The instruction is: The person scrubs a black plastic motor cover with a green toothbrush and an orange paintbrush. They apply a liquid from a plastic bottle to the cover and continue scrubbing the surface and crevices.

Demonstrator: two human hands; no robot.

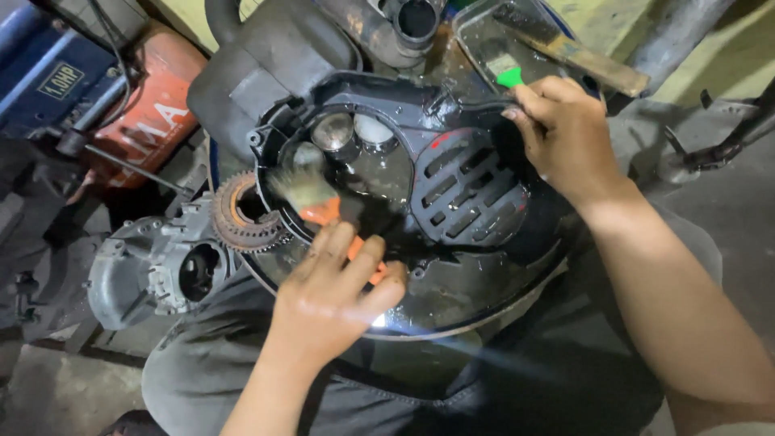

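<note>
Brush (315, 200): orange handle, long axis slanting, bristles pointing up-left onto wet black cover (452, 186).
Left hand (335, 295): closed around brush handle.
Right hand (565, 133): gripping cover's upper rim.

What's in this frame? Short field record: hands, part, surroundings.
left hand: left hand grips an orange-handled brush, bristles blurred over the black cover
right hand: right hand grips the upper right rim of the black plastic cover
cover: wet, slotted grille, lying in a basin
left of cover: rusty gear on a grey metal casing
top right: green-handled brush
</note>
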